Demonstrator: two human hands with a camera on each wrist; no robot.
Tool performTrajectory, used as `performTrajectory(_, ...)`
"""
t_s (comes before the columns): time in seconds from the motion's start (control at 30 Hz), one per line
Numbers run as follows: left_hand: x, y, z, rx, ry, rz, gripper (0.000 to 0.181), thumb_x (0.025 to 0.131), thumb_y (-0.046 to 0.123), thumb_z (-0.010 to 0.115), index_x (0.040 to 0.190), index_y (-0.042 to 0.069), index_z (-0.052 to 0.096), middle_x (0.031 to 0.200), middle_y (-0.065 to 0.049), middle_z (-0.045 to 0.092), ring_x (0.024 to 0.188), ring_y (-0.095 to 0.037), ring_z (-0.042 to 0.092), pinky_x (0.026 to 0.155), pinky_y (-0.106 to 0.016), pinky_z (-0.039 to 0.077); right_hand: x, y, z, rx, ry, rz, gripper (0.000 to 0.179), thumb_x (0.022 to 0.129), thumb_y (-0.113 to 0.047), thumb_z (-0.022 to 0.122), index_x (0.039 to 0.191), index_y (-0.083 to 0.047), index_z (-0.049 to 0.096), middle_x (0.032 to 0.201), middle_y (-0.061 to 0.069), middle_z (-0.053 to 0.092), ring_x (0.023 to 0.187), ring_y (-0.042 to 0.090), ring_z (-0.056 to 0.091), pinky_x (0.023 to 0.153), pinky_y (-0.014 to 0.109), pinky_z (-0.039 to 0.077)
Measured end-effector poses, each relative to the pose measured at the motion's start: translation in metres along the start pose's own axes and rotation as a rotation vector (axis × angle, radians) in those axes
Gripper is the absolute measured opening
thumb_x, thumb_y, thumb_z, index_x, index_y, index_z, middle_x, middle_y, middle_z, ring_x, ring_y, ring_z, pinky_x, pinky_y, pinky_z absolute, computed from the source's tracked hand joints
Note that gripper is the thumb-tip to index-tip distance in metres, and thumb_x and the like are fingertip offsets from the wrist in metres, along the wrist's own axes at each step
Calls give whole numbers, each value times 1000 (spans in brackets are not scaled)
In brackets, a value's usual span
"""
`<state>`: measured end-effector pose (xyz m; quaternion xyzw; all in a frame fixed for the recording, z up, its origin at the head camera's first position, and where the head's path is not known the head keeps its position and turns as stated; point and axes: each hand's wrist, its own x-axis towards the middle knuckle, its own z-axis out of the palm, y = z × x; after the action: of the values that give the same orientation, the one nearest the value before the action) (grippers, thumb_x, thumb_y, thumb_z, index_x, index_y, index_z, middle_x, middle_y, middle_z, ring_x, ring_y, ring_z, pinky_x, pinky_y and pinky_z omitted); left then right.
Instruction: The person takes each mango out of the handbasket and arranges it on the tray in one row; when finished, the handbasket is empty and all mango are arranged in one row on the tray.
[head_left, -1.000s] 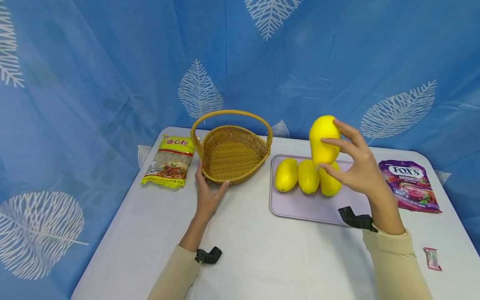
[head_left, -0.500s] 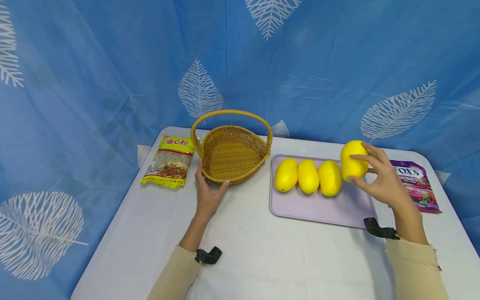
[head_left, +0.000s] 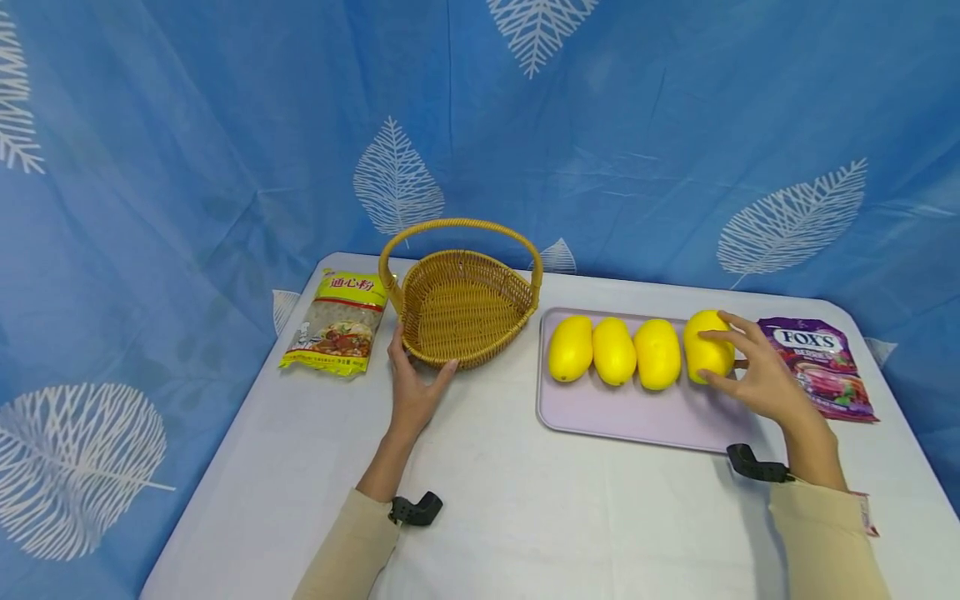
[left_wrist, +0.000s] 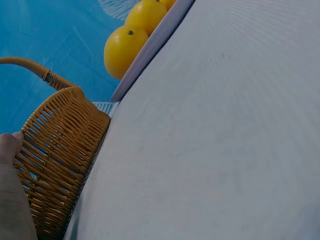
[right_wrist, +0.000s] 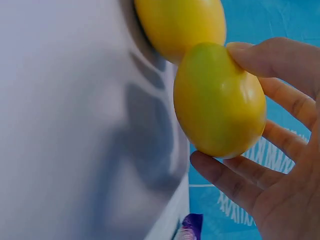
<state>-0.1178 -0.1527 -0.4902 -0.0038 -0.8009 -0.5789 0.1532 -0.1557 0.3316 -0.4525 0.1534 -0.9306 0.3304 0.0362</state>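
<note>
My right hand [head_left: 761, 375] grips a yellow mango [head_left: 707, 343] between thumb and fingertips, at the right part of the pale purple tray [head_left: 630, 417]. Three more mangoes [head_left: 613, 352] lie side by side on that tray, to the left of the held one. In the right wrist view the held mango [right_wrist: 220, 102] overlaps its neighbour [right_wrist: 182, 25], and the fingers are spread around its side. My left hand [head_left: 415, 396] holds the front left of a wicker basket [head_left: 465, 312] with an arched handle. The left wrist view shows the thumb [left_wrist: 11, 144] at the basket's rim.
A bag of pasta [head_left: 337, 325] lies left of the basket. Right of the tray is a purple FOX'S candy bag [head_left: 821, 362], partly behind my right hand. A small pink wrapped candy [head_left: 866, 512] peeks out beside the right sleeve. A blue leaf-patterned curtain [head_left: 600, 167] hangs behind the table.
My right hand has carried the mango to the right and then lowered it to the tray, beside the other mangoes. My left hand stays at the basket.
</note>
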Motion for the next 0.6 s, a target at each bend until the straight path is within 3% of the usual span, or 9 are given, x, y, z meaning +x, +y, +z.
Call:
performTrajectory(0.13, 2, -12, 2, -1, 5, 7, 97, 89, 17, 73, 155, 1, 4, 157, -27, 10, 147, -43, 15, 118, -58, 18, -1, 3, 4, 1, -30, 5, 57, 75, -3, 82, 127, 3, 59, 153, 27, 29, 127, 57, 33, 75, -3, 32)
performTrajectory(0.33, 5, -38, 6, 20, 17, -1, 101, 88, 24, 75, 157, 13, 2, 161, -15, 8, 149, -34, 13, 119, -54, 18, -4, 4, 8, 2, -37, 13, 59, 75, -3, 82, 129, 3, 58, 153, 27, 28, 127, 56, 31, 74, -5, 33)
performTrajectory(0.47, 5, -41, 6, 18, 24, 7, 100, 88, 31, 74, 157, 20, 3, 161, -8, 10, 150, -28, 14, 119, -51, 19, -5, 5, 10, -5, -53, 35, 60, 76, -4, 81, 130, 3, 57, 151, 30, 25, 127, 57, 29, 74, -6, 32)
performTrajectory(0.6, 5, -40, 6, 18, 24, 13, 99, 88, 31, 74, 157, 20, 4, 161, -8, 11, 149, -27, 15, 119, -51, 20, -6, 5, 11, -11, -71, 65, 64, 77, -8, 81, 134, 3, 54, 150, 34, 23, 127, 59, 27, 76, -7, 28)
